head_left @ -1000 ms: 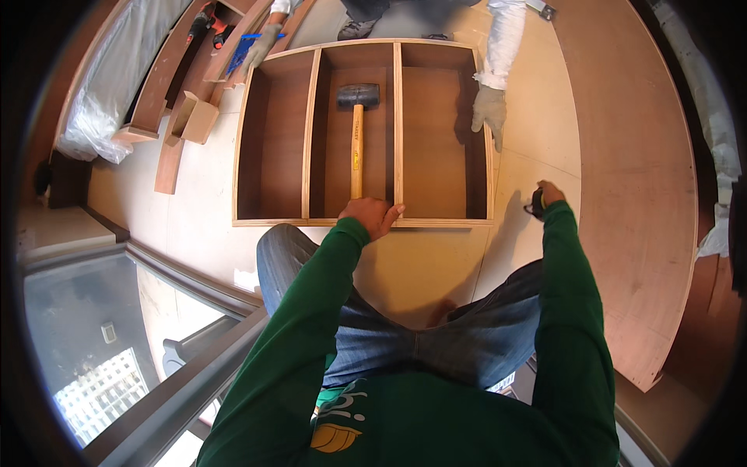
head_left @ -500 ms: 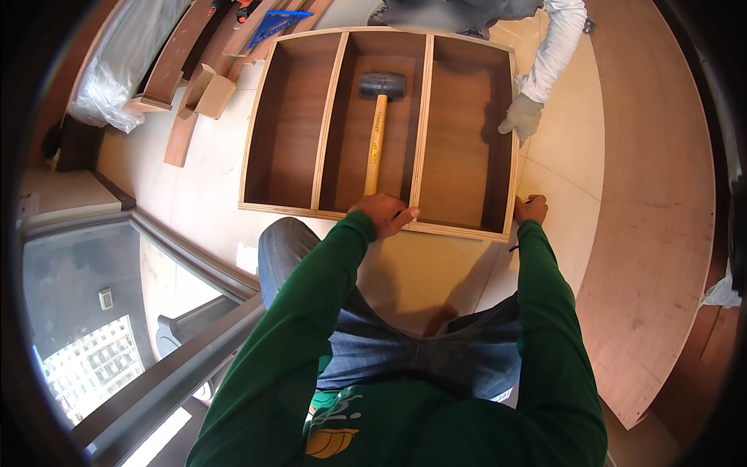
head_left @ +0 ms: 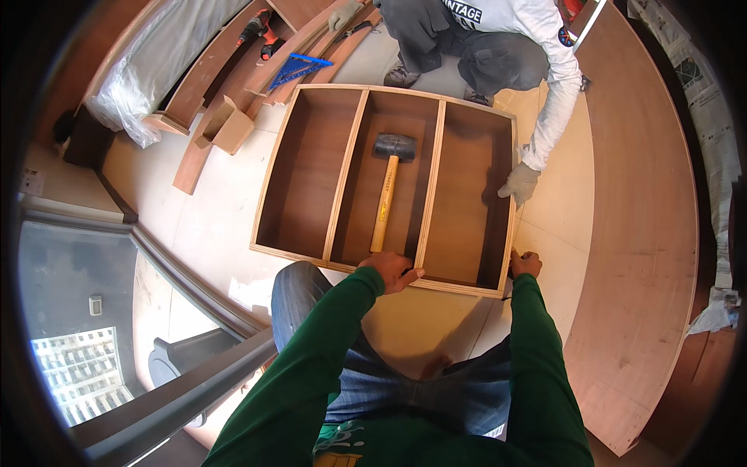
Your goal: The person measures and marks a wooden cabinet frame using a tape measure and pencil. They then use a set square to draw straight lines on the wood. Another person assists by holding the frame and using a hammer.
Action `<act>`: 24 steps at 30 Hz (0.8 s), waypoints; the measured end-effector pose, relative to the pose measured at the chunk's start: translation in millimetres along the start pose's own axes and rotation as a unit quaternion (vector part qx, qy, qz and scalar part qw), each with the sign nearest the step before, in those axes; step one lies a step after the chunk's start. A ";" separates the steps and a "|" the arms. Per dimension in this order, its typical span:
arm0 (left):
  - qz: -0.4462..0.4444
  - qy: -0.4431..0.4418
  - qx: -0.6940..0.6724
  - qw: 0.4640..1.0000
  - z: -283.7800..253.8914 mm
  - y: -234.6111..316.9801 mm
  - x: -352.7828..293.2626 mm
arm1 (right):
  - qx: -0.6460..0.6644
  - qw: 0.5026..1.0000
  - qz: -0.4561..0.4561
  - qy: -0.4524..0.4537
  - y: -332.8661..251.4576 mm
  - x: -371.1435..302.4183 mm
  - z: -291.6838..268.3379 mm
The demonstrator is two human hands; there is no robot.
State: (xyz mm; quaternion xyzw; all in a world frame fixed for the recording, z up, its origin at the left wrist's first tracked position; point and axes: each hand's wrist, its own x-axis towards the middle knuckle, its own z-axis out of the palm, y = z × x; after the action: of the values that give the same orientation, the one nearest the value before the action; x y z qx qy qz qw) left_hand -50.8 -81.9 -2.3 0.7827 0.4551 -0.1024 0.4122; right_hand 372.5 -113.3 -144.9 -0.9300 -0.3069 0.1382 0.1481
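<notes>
A shallow wooden cabinet box with three compartments lies on the floor before my knees. In its middle compartment rests a mallet, black head away from me and yellow handle toward me. My left hand is closed over the box's near edge by the handle's end, thumb along the rim. Just outside the near right corner, my right hand is curled; a dark bit shows below it, but what it holds is hidden. A co-worker's gloved hand grips the box's right side.
The co-worker squats beyond the box, another gloved hand on wooden planks. A blue triangular square, a drill and an open carton are at far left. A long wooden panel lies right; a glass panel is left.
My view has tilted up, so the box and hands appear lower and more of the co-worker shows. Both my hands and the co-worker's hand on the side keep their places on the box.
</notes>
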 end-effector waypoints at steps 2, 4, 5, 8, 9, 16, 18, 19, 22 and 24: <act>0.004 0.005 -0.005 1.000 -1.5 -0.5 1.2 | 0.061 0.991 0.087 0.084 -4.6 7.0 -8.0; -0.003 0.013 -0.010 1.000 3.6 -7.0 -2.1 | 0.094 0.972 -0.003 0.215 -30.1 -4.2 -27.4; -0.009 0.005 -0.009 1.000 2.4 -6.0 -4.6 | 0.109 0.953 -0.047 0.277 -47.6 -15.9 -40.6; -0.008 0.003 -0.008 1.000 -1.8 -2.4 -1.7 | 0.221 0.910 -0.215 0.278 -120.8 -74.0 -72.1; -0.001 0.015 -0.013 1.000 3.2 -6.0 -1.0 | 0.266 0.902 -0.236 0.245 -137.0 -92.7 -72.2; -0.014 0.001 -0.012 1.000 -3.7 0.8 -3.3 | 0.399 0.824 0.080 -0.393 -192.6 -142.4 -36.3; -0.019 -0.004 -0.010 1.000 -7.1 2.8 -3.2 | 0.365 0.817 0.064 -0.443 -215.9 -144.4 -24.1; -0.020 -0.006 -0.009 1.000 -9.1 3.5 -2.5 | 0.350 0.828 0.021 -0.437 -225.6 -142.1 -11.6; -0.040 -0.055 -0.017 0.998 -13.5 4.1 -1.8 | 0.349 0.837 -0.042 -0.420 -253.3 -128.5 14.0; -0.030 -0.049 -0.019 0.998 -17.1 5.3 -2.6 | 0.347 0.837 -0.065 -0.418 -268.4 -112.9 26.9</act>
State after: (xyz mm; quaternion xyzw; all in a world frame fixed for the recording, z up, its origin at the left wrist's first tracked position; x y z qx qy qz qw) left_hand -51.8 -72.2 12.9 0.7547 0.4592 -0.1440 0.4459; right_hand 133.6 28.9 -54.2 -0.6495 -0.3309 0.6011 0.3275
